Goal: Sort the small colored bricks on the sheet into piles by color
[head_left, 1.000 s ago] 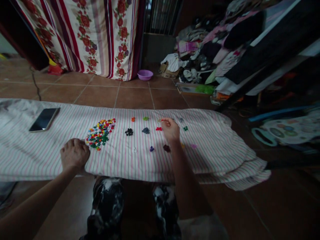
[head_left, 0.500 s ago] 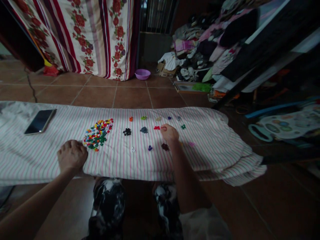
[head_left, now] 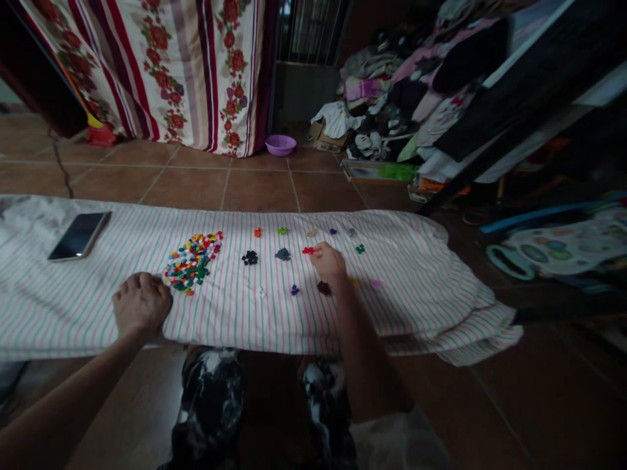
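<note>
My right hand (head_left: 329,262) is at a small cluster of red pieces (head_left: 307,250) on the striped cloth. Its thumb and finger are pinched together at the cluster's right edge, on what looks like a small red piece. My left hand (head_left: 142,303) rests palm down with curled fingers, and whatever may be under them is hidden. Just right of it lies a mixed pile of colourful small pieces (head_left: 193,262). Near the right hand are grey pieces (head_left: 283,254), brown pieces (head_left: 324,288), green pieces (head_left: 360,249) and black pieces (head_left: 249,258).
A phone (head_left: 80,236) lies on the cloth (head_left: 132,245) at the left. More small groups sit around, including orange pieces (head_left: 257,232), lime pieces (head_left: 283,230) and pink pieces (head_left: 376,284). Beyond are a purple basin (head_left: 281,145) and heaped clothes (head_left: 386,85).
My right hand has shifted slightly left, its fingertips extending to the red cluster, and yellow pieces show more beside the wrist. My left hand stays in place.
</note>
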`<state>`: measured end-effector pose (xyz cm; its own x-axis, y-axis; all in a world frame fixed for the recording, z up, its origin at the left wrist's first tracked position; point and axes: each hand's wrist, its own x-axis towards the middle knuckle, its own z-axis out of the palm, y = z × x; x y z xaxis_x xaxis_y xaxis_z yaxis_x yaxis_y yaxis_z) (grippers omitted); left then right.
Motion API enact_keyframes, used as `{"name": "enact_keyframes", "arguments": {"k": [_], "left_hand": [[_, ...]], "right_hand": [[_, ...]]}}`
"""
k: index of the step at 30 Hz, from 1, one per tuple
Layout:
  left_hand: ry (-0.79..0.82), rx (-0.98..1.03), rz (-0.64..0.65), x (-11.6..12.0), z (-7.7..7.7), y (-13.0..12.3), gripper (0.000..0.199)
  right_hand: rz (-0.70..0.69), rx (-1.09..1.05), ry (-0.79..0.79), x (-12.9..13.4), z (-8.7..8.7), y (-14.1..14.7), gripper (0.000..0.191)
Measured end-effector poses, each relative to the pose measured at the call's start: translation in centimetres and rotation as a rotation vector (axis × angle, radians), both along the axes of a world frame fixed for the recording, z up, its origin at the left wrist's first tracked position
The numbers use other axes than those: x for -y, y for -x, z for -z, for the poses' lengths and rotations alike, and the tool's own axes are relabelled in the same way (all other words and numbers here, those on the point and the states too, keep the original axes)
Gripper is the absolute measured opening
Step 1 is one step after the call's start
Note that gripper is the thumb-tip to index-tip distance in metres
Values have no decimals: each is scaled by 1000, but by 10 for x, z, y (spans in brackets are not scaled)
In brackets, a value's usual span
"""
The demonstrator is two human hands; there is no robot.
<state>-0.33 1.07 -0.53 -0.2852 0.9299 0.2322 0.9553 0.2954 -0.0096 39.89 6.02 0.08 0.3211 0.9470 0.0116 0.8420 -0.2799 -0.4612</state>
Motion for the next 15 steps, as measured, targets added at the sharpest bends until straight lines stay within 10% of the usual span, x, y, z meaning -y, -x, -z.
{"name": "enact_keyframes", "arguments": {"k": [15], "left_hand": [[-45, -3, 19, 1, 2, 0, 31]], "right_hand": [[-40, 30, -14, -4, 5, -1, 26]]}}
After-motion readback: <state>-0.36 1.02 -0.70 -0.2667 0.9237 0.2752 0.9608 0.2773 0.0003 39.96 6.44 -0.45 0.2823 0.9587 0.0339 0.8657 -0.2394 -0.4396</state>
